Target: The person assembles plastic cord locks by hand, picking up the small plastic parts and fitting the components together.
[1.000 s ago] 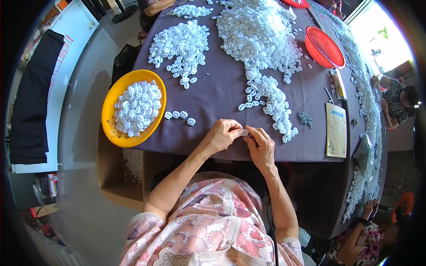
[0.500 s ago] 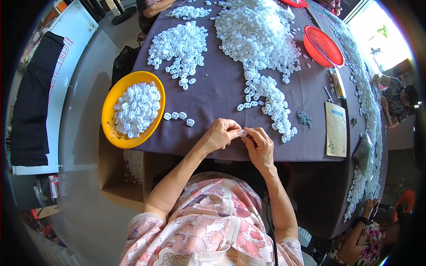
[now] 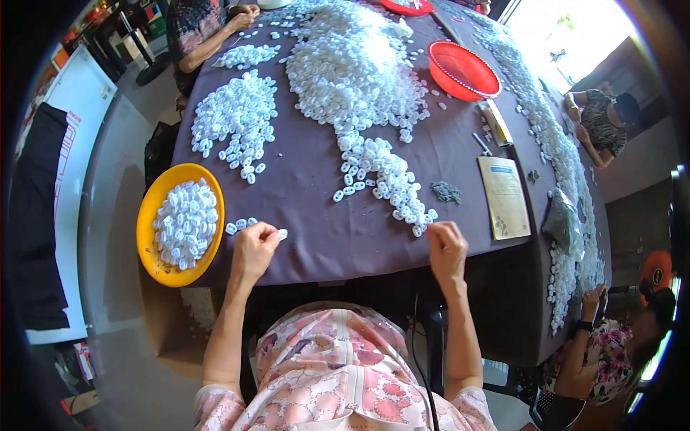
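My left hand (image 3: 253,251) is at the table's near edge beside the yellow bowl. Its thumb and fingers are pinched, with a small white oval plastic piece (image 3: 282,234) at the tips. Beyond the knuckles lie a few more white oval pieces (image 3: 241,224), partly covered by the hand. My right hand (image 3: 447,248) is at the near end of a trail of white oval pieces (image 3: 395,188). Its fingers are curled together, and whatever they hold is hidden. The yellow bowl (image 3: 148,241) to the left contains a heap of the same pieces.
Large piles of white pieces (image 3: 352,72) and a smaller heap (image 3: 233,115) cover the far table. A red basket (image 3: 460,75), a brown envelope (image 3: 504,197) and a grey-green clump (image 3: 445,192) lie rightward. A cardboard box (image 3: 162,323) stands below the bowl. Other people sit around the tables.
My hands were together at the table's near edge around a small white piece. Now they are apart: the left beside the bowl, the right at the pile's end. The view has shifted.
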The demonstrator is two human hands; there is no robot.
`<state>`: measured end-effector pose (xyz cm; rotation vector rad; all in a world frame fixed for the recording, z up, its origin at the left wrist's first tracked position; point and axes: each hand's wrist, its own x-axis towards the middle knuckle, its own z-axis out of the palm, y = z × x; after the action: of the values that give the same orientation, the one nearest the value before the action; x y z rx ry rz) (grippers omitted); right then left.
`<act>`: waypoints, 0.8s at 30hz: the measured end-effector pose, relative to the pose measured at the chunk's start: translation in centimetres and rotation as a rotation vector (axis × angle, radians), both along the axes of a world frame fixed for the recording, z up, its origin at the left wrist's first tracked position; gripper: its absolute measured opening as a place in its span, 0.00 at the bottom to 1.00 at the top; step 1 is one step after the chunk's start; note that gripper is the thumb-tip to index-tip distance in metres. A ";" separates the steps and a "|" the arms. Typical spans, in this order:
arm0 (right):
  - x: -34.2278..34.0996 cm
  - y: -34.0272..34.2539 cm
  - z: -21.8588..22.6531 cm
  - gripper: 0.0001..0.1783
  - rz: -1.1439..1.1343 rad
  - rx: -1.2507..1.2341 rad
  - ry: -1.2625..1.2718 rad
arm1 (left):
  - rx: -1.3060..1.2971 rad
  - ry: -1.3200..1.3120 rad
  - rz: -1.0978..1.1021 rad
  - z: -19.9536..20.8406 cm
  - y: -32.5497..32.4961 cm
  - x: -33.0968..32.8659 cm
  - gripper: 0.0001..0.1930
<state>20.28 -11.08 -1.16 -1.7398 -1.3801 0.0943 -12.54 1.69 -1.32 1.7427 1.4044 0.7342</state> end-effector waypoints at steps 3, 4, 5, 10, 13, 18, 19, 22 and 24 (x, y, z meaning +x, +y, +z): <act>4.0 0.5 -0.4 0.03 -0.125 -0.005 -0.082 | 0.053 0.047 0.048 0.2 0.2 -0.6 0.06; 4.7 0.9 -0.5 0.03 -0.128 -0.011 -0.106 | 0.063 0.055 0.062 0.1 0.4 -0.5 0.07; 5.1 1.3 -0.5 0.03 -0.130 -0.006 -0.108 | 0.068 0.053 0.061 -0.1 0.4 -0.5 0.07; 5.6 3.4 -1.0 0.04 -0.056 -0.055 -0.256 | 0.221 0.139 0.075 -1.0 0.1 -0.5 0.07; 5.5 4.3 -1.2 0.03 -0.079 -0.121 -0.310 | 0.319 0.153 0.096 -0.6 -0.4 -0.2 0.05; 6.6 4.5 -1.5 0.03 -0.061 -0.205 -0.278 | 0.411 0.089 0.013 0.3 -1.4 2.2 0.03; 6.7 4.6 -1.5 0.03 -0.048 -0.203 -0.277 | 0.430 0.062 -0.009 0.3 -1.5 3.0 0.03; 6.7 4.7 -1.9 0.03 -0.061 -0.234 -0.325 | 0.381 0.069 -0.087 0.3 -1.7 5.6 0.03; 5.7 4.7 -1.4 0.03 -0.112 -0.260 -0.317 | 0.357 0.030 -0.145 -0.7 -1.1 7.1 0.03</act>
<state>25.97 -6.40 -2.61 -2.1149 -1.5454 -0.0701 -5.40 0.59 -2.03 2.1122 1.2036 0.9249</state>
